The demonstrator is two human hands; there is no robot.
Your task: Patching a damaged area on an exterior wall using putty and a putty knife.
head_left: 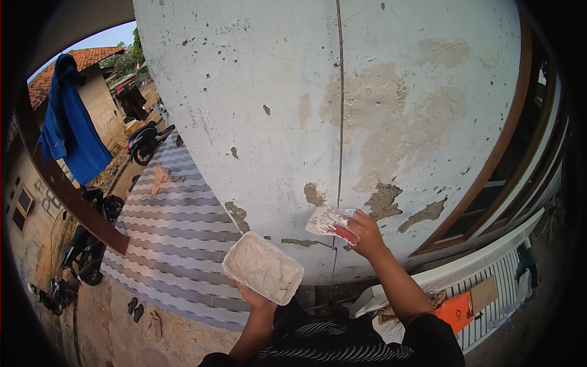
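Note:
My left hand [254, 297] holds up a white rectangular tub [287, 298] from below, its fingers mostly hidden under it. Pale beige wall putty [260, 262] fills the tub, with a rough, scooped surface. My right hand [365, 235] is closed around the red handle of a putty knife [327, 221]. White putty smears the knife's wide blade, which is at the wall [269, 153] just below a chipped patch [315, 194]; whether it touches is unclear. Larger bare patches [384, 202] lie right of it, and a beige filled area [397, 122] spreads above.
A dark cable [340, 110] runs down the wall. At right are a brown-framed window [489, 177] and a white slatted bench [489, 300] bearing an orange bag [455, 312]. Striped tiles [177, 244], a brown post [79, 208], a hanging blue garment [76, 128] and motorbikes [85, 251] are left.

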